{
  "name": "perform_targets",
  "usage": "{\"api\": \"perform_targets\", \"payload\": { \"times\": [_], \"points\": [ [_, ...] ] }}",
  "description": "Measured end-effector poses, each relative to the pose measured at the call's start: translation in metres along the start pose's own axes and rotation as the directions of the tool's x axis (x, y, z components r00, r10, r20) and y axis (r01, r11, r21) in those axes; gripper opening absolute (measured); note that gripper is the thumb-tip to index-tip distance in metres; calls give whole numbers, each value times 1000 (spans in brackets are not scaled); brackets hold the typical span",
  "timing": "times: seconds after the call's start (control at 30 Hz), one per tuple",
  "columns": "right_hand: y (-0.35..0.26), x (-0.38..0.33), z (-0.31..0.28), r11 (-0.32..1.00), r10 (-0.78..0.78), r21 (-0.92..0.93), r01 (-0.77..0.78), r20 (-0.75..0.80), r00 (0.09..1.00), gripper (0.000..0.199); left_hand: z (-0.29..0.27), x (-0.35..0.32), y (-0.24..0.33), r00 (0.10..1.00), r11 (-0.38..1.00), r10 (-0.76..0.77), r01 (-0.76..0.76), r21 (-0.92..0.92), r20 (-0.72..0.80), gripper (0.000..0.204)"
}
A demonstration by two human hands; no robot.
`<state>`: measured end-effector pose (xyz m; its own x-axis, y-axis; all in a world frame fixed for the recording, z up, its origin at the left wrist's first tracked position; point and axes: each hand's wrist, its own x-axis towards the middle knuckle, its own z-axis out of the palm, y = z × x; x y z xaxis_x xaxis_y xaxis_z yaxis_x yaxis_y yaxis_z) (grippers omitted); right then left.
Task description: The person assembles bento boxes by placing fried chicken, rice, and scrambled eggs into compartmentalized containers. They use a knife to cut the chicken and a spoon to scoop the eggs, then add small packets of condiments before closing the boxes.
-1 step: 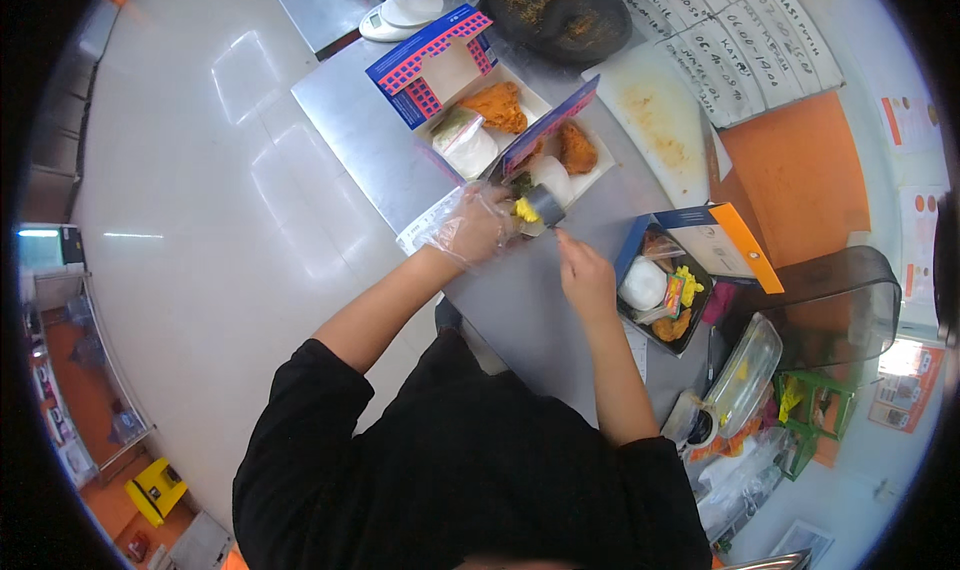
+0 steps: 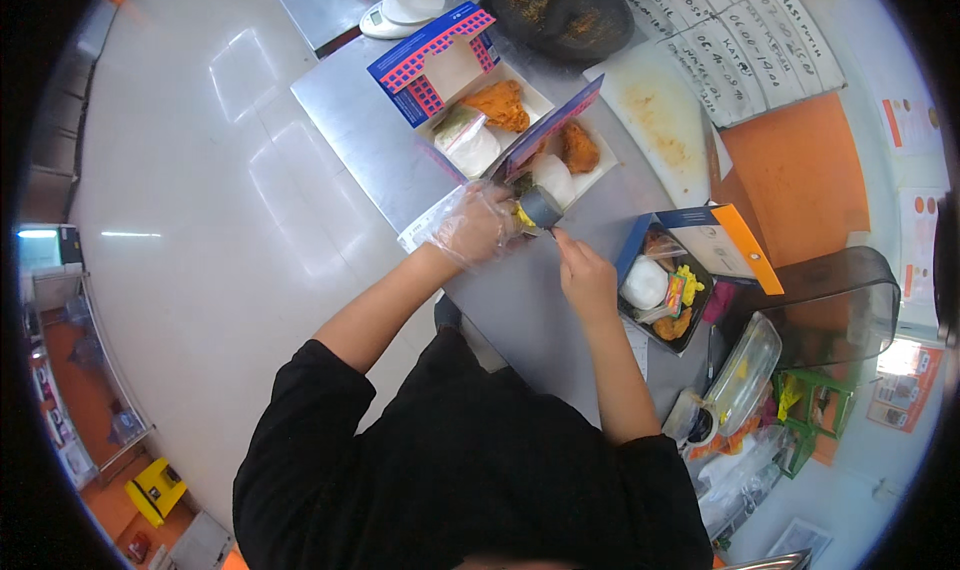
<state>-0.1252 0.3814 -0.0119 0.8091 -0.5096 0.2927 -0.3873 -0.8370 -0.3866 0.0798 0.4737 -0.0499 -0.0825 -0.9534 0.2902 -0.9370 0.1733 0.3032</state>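
My right hand (image 2: pixel 587 275) is closed round the thin handle of a dark grey scoop (image 2: pixel 541 208). The scoop is tipped over the near end of an open meal box (image 2: pixel 607 167), with a little yellow food (image 2: pixel 522 216), like scrambled egg, at its mouth. My left hand (image 2: pixel 475 227), in a clear plastic glove, is at the near left corner of that box, close to the scoop. Its fingers curl inward and the tips are partly hidden. Inside the box are fried chicken (image 2: pixel 580 148) and a white mound of rice (image 2: pixel 552 180).
A second meal box (image 2: pixel 425 80) with chicken and a wrapped white portion stands behind. At right, a third box (image 2: pixel 745 245) holds rice, egg and a sachet. A stone mortar (image 2: pixel 560 15), cutting board (image 2: pixel 650 120), kitchen scale (image 2: pixel 412 10) and clear plastic container (image 2: pixel 745 370) surround them.
The scoop has turned over further, so its rounded back shows more and less yellow food is visible at its mouth. Both hands stay nearly in place.
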Motion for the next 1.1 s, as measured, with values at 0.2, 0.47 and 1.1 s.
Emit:
{"api": "perform_targets", "payload": {
  "times": [0.2, 0.47, 1.1],
  "points": [
    [-6, 0, 1, 988, 29, -151, -24, 29, 999, 38, 3, -12, -33, 889, 920, 144, -282, -273, -435, 30],
    [-8, -1, 5, 995, 97, 30, -94, -132, 986, 30, 9, -2, -31, 936, 938, 68, -177, -297, -345, 34],
    [-12, -16, -20, -179, 681, 948, -262, 312, 663, 33, 33, 2, 10, 927, 998, 40, -17, 65, -373, 16]
  ]
}}
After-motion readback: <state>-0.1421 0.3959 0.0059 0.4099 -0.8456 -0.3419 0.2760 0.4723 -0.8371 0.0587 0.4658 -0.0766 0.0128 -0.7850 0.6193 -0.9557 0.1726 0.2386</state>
